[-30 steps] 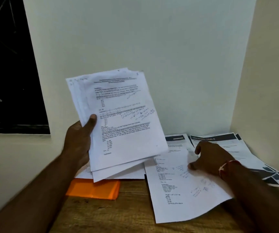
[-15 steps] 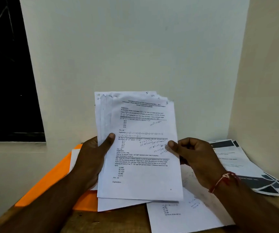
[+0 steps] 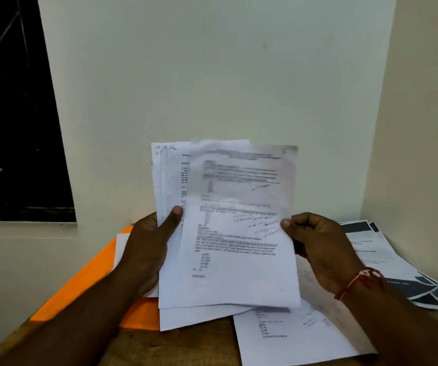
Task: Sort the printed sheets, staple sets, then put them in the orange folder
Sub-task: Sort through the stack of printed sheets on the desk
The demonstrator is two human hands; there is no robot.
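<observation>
Printed sheets: a fanned stack of printed sheets (image 3: 170,178) is held upright above the tabletop (image 3: 180,348), with its long axis running top to bottom, the heads of the pages up towards the wall and the print facing the camera.
Front sheet: the front sheet (image 3: 239,260) sits to the right of the stack, partly covering it and leaning slightly right at the top; its print is blurred.
Left hand: the left hand (image 3: 146,250) grips the stack at its left edge, thumb across the front and fingers hidden behind.
Right hand: the right hand (image 3: 318,247) pinches the front sheet's right edge about halfway up, thumb on the printed face and fingers curled; a red thread (image 3: 356,282) circles the wrist.
Orange folder: the orange folder (image 3: 80,281) lies flat on the tabletop at left, under the left forearm and partly behind the stack.
Other papers: a loose sheet (image 3: 291,336) lies below the held papers, and a pile of dark-headed sheets (image 3: 386,260) lies in the right corner.
</observation>
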